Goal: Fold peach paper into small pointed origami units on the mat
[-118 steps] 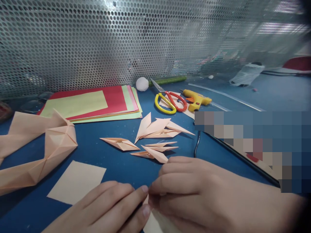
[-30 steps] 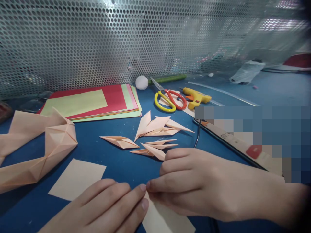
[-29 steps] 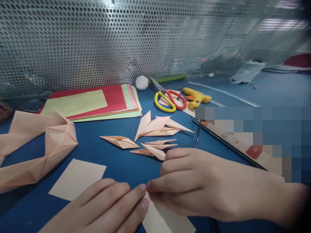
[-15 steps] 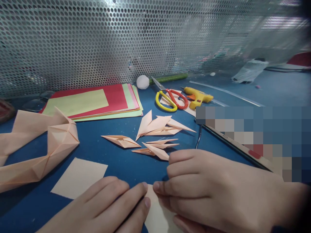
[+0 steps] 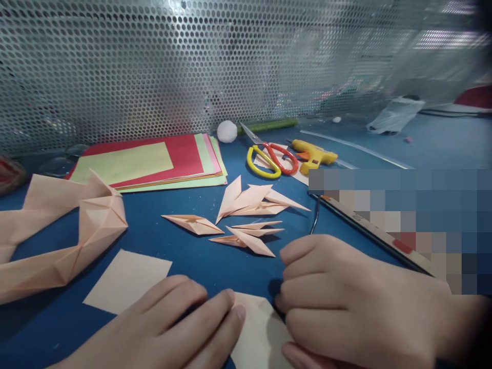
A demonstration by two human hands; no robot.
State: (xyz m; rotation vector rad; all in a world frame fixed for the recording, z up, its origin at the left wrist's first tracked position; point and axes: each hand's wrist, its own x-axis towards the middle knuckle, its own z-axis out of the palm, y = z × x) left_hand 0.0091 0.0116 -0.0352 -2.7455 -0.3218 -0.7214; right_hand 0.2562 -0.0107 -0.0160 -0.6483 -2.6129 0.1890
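At the bottom, a pale peach sheet of paper [image 5: 259, 335] lies between my hands, its top right corner creased. My left hand [image 5: 172, 323] holds it down, fingertips close together on its left edge. My right hand [image 5: 346, 302] is closed at the paper's right edge, its fingers curled under and mostly hidden, one digit over the paper. Beyond my left hand lies a peach paper square [image 5: 128, 281]. Folded pointed peach pieces [image 5: 253, 200] sit ahead in the middle, and one lone folded piece [image 5: 192, 224] is left of them.
A large folded peach paper strip [image 5: 98, 220] curves at left. Behind are stacked coloured sheets [image 5: 188, 154], a white ball [image 5: 227, 131], scissors [image 5: 271, 158] and a yellow glue gun [image 5: 314, 155]. A ruler-like strip [image 5: 376, 233] lies right, before a perforated metal screen [image 5: 154, 66].
My right hand has moved to the right, away from my left fingertips, uncovering the paper's top edge and creased corner. My left hand stays almost in place on the paper.
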